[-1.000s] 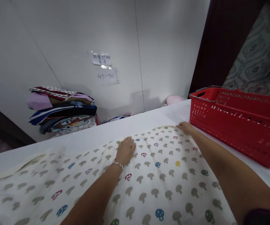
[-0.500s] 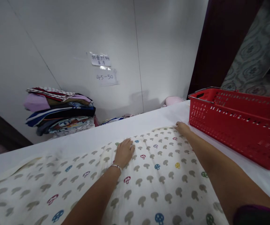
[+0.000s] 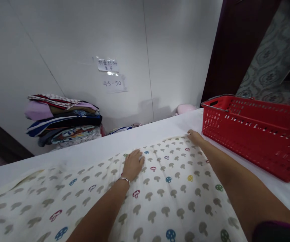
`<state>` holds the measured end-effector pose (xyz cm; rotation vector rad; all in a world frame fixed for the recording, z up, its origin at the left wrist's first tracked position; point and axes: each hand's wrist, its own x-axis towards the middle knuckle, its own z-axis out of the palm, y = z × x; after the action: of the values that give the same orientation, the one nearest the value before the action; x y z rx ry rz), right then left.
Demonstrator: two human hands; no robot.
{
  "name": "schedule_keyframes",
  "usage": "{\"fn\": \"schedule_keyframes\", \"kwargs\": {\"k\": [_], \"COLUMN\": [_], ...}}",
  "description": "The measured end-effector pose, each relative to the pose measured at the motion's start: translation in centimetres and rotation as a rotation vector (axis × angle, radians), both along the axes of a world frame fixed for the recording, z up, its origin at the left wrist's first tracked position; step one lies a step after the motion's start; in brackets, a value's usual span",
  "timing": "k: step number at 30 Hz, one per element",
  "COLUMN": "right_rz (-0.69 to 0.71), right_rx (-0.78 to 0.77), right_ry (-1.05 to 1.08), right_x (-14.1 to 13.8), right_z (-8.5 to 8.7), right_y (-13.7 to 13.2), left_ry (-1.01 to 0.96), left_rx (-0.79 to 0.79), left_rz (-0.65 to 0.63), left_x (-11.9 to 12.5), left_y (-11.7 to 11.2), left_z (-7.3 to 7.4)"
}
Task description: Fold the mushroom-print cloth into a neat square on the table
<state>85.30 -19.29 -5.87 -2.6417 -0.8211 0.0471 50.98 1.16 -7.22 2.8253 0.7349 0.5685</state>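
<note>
White tabletop, stretching across the whole view, backed along its far edge by a pale wall.

Spread flat over the near and middle part of it: a cream mushroom-print cloth, reaching off the left and near edges of the view, its far hem lying short of the tabletop's far edge.

At the right edge, a red basket of slotted plastic with a metal handle, just beside the cloth's far right corner, not on it.

Beyond the far edge on the left, against the wall, a stack of folded fabrics in mixed prints. Further right along that edge, a small pink bundle.

Left hand laid palm down on the cloth near its far hem, fingers released and flat. Right hand at the cloth's far right corner, fingertips on the hem; pinching or merely pressing, cannot tell.

On the wall, 2 paper notes, the lower marked 45-50.

Thin bracelet at the left wrist.
</note>
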Motion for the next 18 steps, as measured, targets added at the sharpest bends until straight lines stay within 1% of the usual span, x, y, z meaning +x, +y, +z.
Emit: {"fn": "schedule_keyframes", "kwargs": {"k": [5,10,14,18], "right_rz": [0.061,0.086,0.132,0.21], "right_rx": [0.036,0.078,0.148,0.23], "right_ry": [0.021,0.001,-0.027,-0.033], "right_x": [-0.4,-1.1,-1.9,-4.0], "right_z": [-0.3,0.3,1.4,3.6], "right_y": [0.2,0.3,0.2,-0.4], "left_ry": [0.005,0.001,0.003,-0.038], "left_rx": [-0.001,0.001,-0.018,0.007], "left_rz": [-0.001,0.004,0.011,-0.008], "left_x": [0.0,0.0,0.0,-0.2], "left_y": [0.0,-0.1,-0.1,0.0], "left_z": [0.0,0.1,0.0,0.4]}}
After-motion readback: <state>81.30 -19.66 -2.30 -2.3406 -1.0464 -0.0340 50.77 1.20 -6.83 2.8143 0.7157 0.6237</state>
